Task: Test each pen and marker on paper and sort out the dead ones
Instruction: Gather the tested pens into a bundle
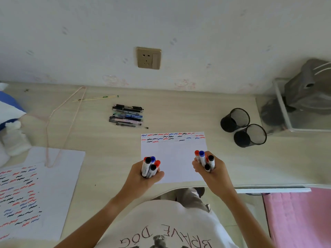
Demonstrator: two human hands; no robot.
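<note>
My left hand (143, 178) grips a bundle of several white markers (150, 167) with black, blue and red caps, held upright over the desk's front edge. My right hand (212, 173) grips a second bundle of several markers (205, 161) with the same cap colours. Between the hands lies a white test sheet (172, 158) with rows of red, blue and black squiggles along its far edge. A pile of several pens (127, 115) lies farther back on the desk.
Two black mesh pen cups (242, 127) lie tipped on their sides at the right. A second scribbled sheet (34, 190) lies at the left, with a pink hanger (59, 126) over it. A wire tray (304, 108) holds a grey object at far right. A pencil (96, 98) lies near the wall.
</note>
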